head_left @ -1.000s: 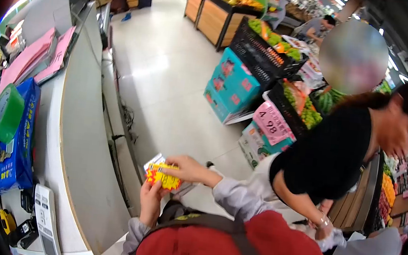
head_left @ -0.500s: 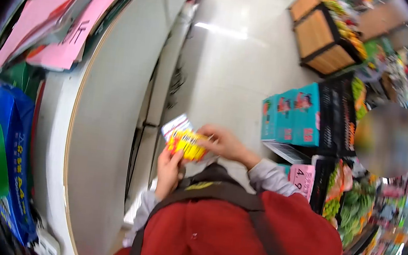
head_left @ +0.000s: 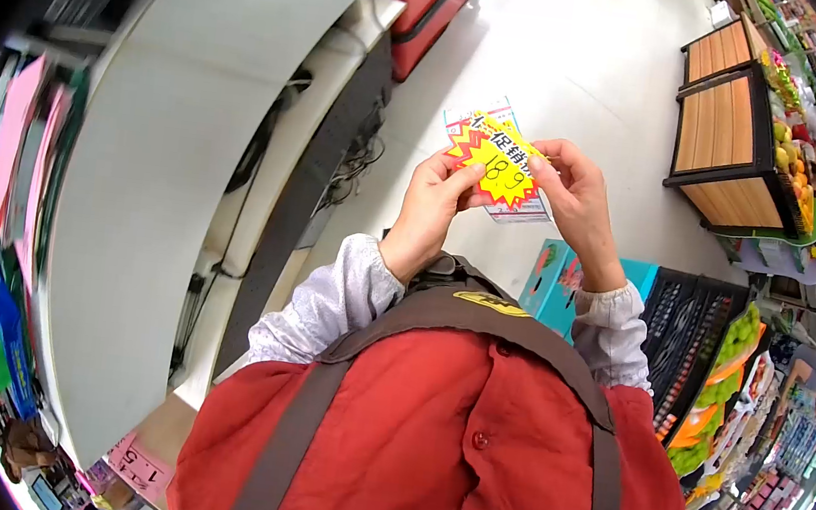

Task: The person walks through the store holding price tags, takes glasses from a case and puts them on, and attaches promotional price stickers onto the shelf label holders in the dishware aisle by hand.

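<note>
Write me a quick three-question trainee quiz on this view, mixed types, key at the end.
1. Multiple choice. What do the left hand and right hand hold?
a) a roll of green tape
b) yellow-and-red cards
c) a pink sign

2. True or false: only the left hand touches the cards.

3. Fill in the blank: the pale grey counter is on the person's left; the wood-panelled display stand is on the person's ____.

Key: 1 b; 2 false, the fingers of both hands are on them; 3 right.
</note>
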`<state>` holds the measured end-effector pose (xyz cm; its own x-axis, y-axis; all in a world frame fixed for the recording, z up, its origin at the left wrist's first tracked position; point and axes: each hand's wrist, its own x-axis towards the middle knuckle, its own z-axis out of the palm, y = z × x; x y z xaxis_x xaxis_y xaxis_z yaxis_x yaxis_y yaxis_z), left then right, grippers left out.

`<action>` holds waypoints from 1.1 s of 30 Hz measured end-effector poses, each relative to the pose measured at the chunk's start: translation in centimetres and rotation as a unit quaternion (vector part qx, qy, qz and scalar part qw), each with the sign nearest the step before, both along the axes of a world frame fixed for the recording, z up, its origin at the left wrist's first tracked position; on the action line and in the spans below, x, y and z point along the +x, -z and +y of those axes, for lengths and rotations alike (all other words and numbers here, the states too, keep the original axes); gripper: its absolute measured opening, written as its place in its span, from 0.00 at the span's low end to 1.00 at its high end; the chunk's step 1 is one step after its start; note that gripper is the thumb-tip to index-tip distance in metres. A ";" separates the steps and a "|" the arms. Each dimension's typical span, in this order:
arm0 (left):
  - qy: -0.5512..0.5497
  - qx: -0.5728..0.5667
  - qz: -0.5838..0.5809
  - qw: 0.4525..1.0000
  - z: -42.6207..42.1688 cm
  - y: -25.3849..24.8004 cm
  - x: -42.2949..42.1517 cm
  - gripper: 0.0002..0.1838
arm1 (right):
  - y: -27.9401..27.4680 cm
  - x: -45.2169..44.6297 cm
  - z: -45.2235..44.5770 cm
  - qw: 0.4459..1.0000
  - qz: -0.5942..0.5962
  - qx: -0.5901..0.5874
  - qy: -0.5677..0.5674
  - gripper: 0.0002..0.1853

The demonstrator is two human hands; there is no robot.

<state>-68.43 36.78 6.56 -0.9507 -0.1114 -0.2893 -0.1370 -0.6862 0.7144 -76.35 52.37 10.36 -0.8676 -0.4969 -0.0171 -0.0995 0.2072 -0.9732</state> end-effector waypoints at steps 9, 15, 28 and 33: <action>0.054 0.006 0.003 0.999 8.3 0.6 -23.3 0.12 | 1.4 -22.4 8.9 0.999 -0.021 -0.037 0.025 0.09; 0.171 0.088 0.040 0.981 13.3 -1.1 -43.2 0.20 | -0.5 -40.2 15.9 0.996 -0.016 -0.015 0.083 0.09; 0.376 -0.079 0.004 0.923 26.6 -3.2 -83.8 0.21 | 1.9 -74.9 31.6 0.960 -0.098 -0.156 0.213 0.06; 0.356 -0.151 0.020 0.922 30.3 -5.1 -97.3 0.19 | 0.6 -89.2 35.0 0.955 -0.090 -0.201 0.198 0.06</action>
